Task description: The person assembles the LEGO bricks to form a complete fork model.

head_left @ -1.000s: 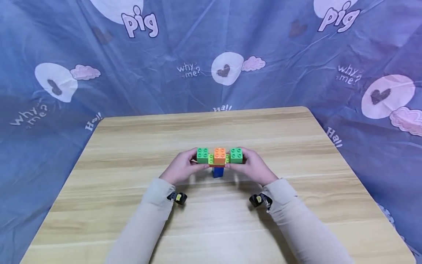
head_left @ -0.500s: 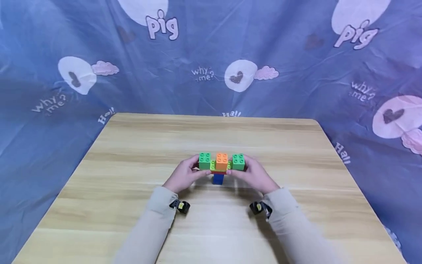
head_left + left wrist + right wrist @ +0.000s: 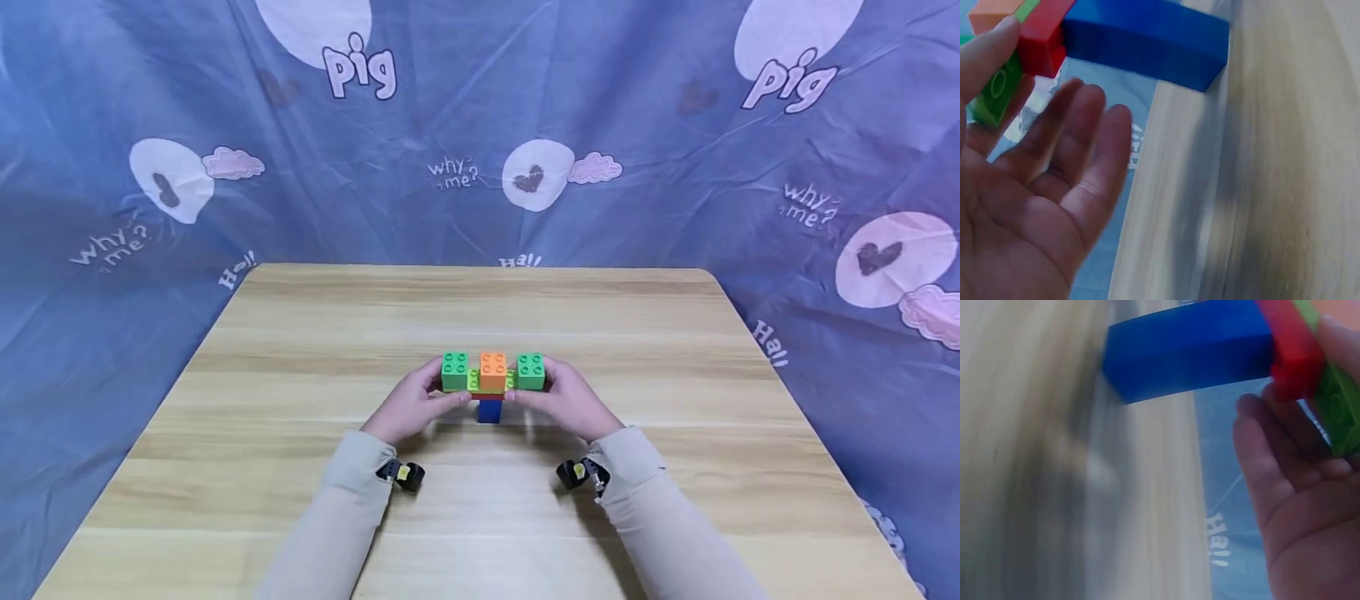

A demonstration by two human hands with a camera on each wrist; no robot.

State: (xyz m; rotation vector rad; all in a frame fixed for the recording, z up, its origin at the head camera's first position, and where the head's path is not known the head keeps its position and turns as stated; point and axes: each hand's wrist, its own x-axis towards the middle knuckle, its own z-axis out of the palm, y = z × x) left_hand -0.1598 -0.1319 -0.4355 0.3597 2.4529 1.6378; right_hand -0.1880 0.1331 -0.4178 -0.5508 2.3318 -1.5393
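A T-shaped build of toy bricks stands upright in the middle of the table in the head view. Its stem is a tall blue column (image 3: 1147, 44), topped by a red brick (image 3: 1041, 40). A lime green brick layer (image 3: 473, 380) runs across above. On that layer sit an orange brick (image 3: 492, 377) in the centre, a green brick (image 3: 454, 373) at the left end and another green brick (image 3: 531, 372) at the right. My left hand (image 3: 411, 406) pinches the left arm of the build, thumb in front. Mirroring it, my right hand (image 3: 576, 403) pinches the right arm. The lower fingers of both hands extend loosely beneath.
The build stands on a wooden table (image 3: 480, 517). Behind it and along both sides hangs a blue printed cloth (image 3: 420, 100). Each wrist carries a small black camera, one at the left cuff (image 3: 358, 462) and one at the right cuff (image 3: 626, 458).
The head view has shifted slightly, moving the table and cloth within the picture. Both hands keep the same hold on the brick build, whose bricks stay in the same arrangement.
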